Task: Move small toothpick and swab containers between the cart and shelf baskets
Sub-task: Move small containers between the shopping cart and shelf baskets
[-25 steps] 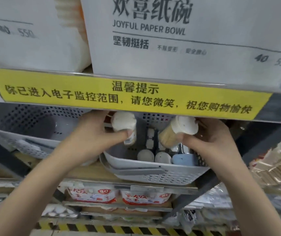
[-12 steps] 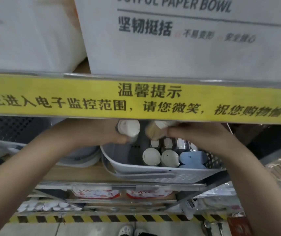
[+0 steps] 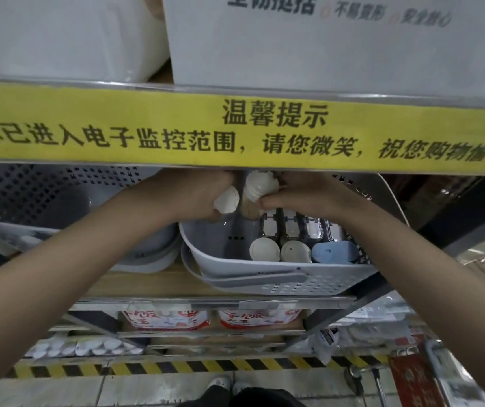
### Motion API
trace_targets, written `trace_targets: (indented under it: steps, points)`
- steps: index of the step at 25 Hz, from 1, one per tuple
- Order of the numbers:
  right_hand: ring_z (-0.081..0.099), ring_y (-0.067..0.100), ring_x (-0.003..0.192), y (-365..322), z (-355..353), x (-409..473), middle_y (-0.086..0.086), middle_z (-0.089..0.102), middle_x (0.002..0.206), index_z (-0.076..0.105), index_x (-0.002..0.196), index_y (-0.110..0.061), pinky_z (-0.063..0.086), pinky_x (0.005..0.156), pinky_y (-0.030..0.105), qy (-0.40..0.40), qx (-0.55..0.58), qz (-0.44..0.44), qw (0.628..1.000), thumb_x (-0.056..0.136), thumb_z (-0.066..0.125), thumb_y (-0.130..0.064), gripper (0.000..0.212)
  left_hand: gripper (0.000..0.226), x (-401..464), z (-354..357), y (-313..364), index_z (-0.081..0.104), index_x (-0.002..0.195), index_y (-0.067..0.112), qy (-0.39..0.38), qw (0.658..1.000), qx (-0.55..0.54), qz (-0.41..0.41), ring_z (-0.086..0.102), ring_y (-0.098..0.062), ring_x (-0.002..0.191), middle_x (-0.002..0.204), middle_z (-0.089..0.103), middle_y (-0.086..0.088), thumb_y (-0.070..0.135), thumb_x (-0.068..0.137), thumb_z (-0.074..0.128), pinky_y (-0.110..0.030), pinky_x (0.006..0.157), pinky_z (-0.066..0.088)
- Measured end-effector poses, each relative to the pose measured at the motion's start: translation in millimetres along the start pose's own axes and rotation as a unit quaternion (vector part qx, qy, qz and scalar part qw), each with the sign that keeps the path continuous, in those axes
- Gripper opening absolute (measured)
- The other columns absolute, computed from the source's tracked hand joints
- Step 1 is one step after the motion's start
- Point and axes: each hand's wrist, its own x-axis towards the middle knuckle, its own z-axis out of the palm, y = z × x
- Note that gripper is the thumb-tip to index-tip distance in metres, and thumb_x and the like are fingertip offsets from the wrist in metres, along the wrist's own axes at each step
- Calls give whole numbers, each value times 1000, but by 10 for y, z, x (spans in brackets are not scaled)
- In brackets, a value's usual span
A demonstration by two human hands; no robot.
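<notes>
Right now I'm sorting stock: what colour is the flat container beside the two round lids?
Light blue, clearest in the head view.

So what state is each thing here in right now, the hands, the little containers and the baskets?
Left hand: grips a white-capped container, held above the basket.
Right hand: grips a toothpick container, tilted, white cap up.
White basket: on the shelf, partly filled.
Two white-lidded containers: upright in the basket, lids on.
Blue container: in the basket, beside them.
Grey basket: on the shelf, left.

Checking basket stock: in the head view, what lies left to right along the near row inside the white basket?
White round-lidded container → second white round-lidded container → pale blue oblong case.
</notes>
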Motion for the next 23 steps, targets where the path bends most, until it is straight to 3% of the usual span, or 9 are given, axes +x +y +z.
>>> trace_targets:
  steps: [4,7,11,14,17,20,23]
  points:
    - [51,-5,70,-42,93,84,-18,58,77,59,83,-35,35,51,2,-1,-6,-27,1000,80,71,-25,16,32,97,-19,12,59,110,11,-43,998,17,-33,57,-23,82,97,63,-7,22,82,70,-30,73,45]
    - [48,-6,72,-57,129,154,-19,56,81,60,91,-29,34,51,-1,28,0,-26,999,77,74,-27,20,25,171,-17,-60,58,98,11,-28,999,27,-24,56,-22,79,84,54,-3,21,79,71,-32,73,47]
    - [53,7,80,-19,169,182,6,67,104,67,104,-12,38,60,17,58,30,-18,998,76,76,-27,32,21,213,22,-153,53,73,18,-4,994,97,42,53,-25,67,65,46,3,27,71,71,-43,71,51]
    - [52,9,84,-52,168,160,3,62,98,66,103,-13,38,68,24,40,34,-15,999,76,77,-23,31,29,224,17,-182,46,63,23,-30,995,89,37,52,-25,65,63,46,2,26,73,73,-44,69,50]
    - [51,11,83,-21,188,197,1,56,90,64,97,-12,37,68,26,35,51,-17,998,74,77,-20,28,22,231,2,-200,54,65,13,-36,997,57,43,55,-30,63,65,55,-9,21,70,75,-48,65,50]
    - [54,19,86,65,297,254,2,56,94,53,98,-17,40,65,28,19,-98,-70,993,67,80,-23,41,20,255,8,-174,56,69,12,-46,996,72,40,56,-31,65,68,55,-10,21,71,73,-48,65,51]
    - [59,25,90,92,364,274,5,64,97,57,104,-17,39,71,30,24,-257,-133,957,68,80,-30,44,34,233,-2,-85,43,62,19,-54,987,151,23,53,-25,69,67,47,-2,28,76,73,-44,69,53]
